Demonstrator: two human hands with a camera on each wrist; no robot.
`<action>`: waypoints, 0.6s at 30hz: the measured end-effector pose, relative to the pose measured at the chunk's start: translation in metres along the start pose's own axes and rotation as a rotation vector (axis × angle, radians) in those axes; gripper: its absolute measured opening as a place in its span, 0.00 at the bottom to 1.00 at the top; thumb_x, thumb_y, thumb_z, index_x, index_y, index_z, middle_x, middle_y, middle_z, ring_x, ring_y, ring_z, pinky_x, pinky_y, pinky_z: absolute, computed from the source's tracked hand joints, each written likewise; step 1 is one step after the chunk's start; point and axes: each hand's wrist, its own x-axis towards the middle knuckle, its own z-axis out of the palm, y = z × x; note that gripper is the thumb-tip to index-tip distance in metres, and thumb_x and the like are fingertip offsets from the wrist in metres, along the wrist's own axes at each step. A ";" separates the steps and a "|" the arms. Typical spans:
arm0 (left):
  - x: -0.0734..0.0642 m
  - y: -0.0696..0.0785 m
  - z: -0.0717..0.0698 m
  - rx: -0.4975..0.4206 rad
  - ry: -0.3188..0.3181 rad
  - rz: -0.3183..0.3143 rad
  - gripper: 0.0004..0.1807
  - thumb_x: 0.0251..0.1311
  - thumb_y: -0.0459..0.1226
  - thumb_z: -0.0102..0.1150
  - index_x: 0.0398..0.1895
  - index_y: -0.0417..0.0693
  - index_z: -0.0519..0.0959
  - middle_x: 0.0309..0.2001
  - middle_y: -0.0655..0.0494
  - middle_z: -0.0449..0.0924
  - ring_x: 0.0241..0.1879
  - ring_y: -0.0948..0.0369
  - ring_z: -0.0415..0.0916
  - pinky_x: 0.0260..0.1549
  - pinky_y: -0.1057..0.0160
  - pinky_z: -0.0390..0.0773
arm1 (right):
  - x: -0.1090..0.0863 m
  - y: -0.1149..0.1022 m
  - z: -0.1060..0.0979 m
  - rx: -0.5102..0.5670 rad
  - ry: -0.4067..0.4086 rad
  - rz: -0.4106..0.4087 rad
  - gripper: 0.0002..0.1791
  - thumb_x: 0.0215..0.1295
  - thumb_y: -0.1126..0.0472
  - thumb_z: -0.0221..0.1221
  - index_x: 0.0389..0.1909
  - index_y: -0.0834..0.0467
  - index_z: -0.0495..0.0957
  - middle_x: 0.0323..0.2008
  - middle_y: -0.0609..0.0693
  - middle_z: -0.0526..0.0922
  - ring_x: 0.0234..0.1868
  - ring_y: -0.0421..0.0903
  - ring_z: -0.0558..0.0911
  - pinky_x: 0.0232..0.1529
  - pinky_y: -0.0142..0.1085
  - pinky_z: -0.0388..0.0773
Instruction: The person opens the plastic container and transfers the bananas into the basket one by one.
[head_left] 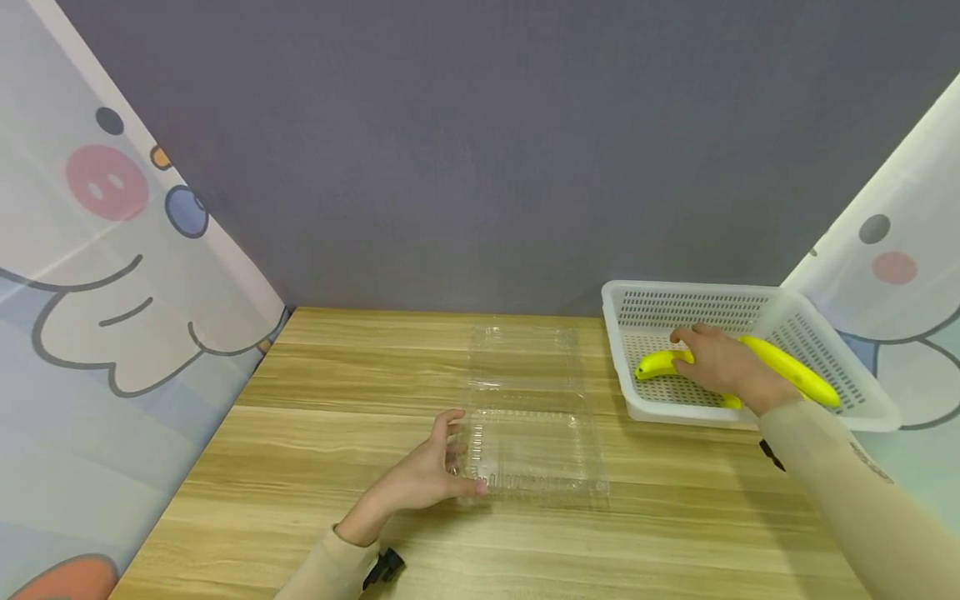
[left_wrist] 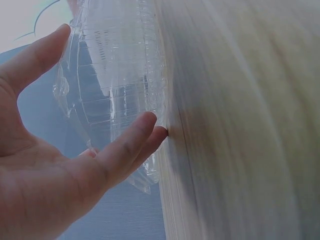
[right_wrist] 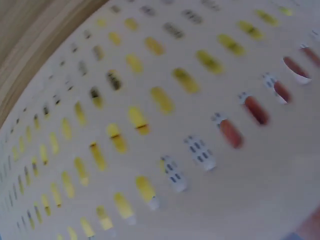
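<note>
A clear plastic clamshell box (head_left: pixel 532 446) lies with its lid folded back on the table. My left hand (head_left: pixel 423 475) spans its near left corner, thumb at the front edge and index finger at the left side. In the left wrist view the fingers (left_wrist: pixel 127 145) of that hand are spread along the clear plastic (left_wrist: pixel 100 65). At the right, my right hand (head_left: pixel 716 362) reaches into a white basket (head_left: pixel 630 408), over a yellow banana (head_left: pixel 660 363). Its thumb overlaps the banana, while the index finger arches apart from it; the other fingers are hidden.
Another banana (head_left: pixel 798 375) leans in the basket, right of my right hand, and a bit of yellow shows beneath the wrist. The slotted basket wall (right_wrist: pixel 240 185) fills the right wrist view. A grey wall (head_left: pixel 480 167) closes off the wooden table (head_left: pixel 322 392) behind.
</note>
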 end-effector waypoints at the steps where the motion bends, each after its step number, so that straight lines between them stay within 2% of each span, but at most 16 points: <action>1: 0.000 0.000 0.000 0.001 -0.001 0.002 0.62 0.56 0.45 0.76 0.80 0.47 0.38 0.78 0.33 0.46 0.70 0.31 0.60 0.60 0.37 0.73 | -0.001 -0.002 -0.001 0.007 0.003 0.001 0.25 0.70 0.55 0.60 0.61 0.67 0.73 0.56 0.71 0.75 0.54 0.69 0.76 0.52 0.66 0.74; 5: -0.001 -0.002 -0.002 0.002 0.000 0.007 0.63 0.56 0.45 0.76 0.80 0.46 0.37 0.78 0.31 0.45 0.70 0.30 0.59 0.60 0.36 0.72 | -0.003 -0.015 -0.007 0.020 0.032 -0.001 0.25 0.71 0.55 0.60 0.60 0.67 0.73 0.58 0.72 0.75 0.55 0.70 0.76 0.52 0.66 0.75; 12: -0.002 -0.002 -0.003 0.008 0.012 0.009 0.62 0.56 0.44 0.76 0.80 0.46 0.37 0.77 0.30 0.46 0.69 0.30 0.60 0.60 0.36 0.73 | -0.014 -0.043 -0.013 0.032 0.123 -0.024 0.21 0.70 0.57 0.57 0.56 0.68 0.77 0.52 0.68 0.79 0.50 0.66 0.80 0.45 0.61 0.79; 18: -0.002 -0.002 -0.003 0.010 0.017 0.005 0.63 0.56 0.45 0.76 0.80 0.46 0.37 0.77 0.29 0.46 0.70 0.30 0.59 0.60 0.36 0.73 | -0.026 -0.065 -0.017 0.068 0.177 -0.018 0.20 0.70 0.57 0.59 0.55 0.66 0.78 0.50 0.66 0.80 0.50 0.66 0.79 0.44 0.61 0.78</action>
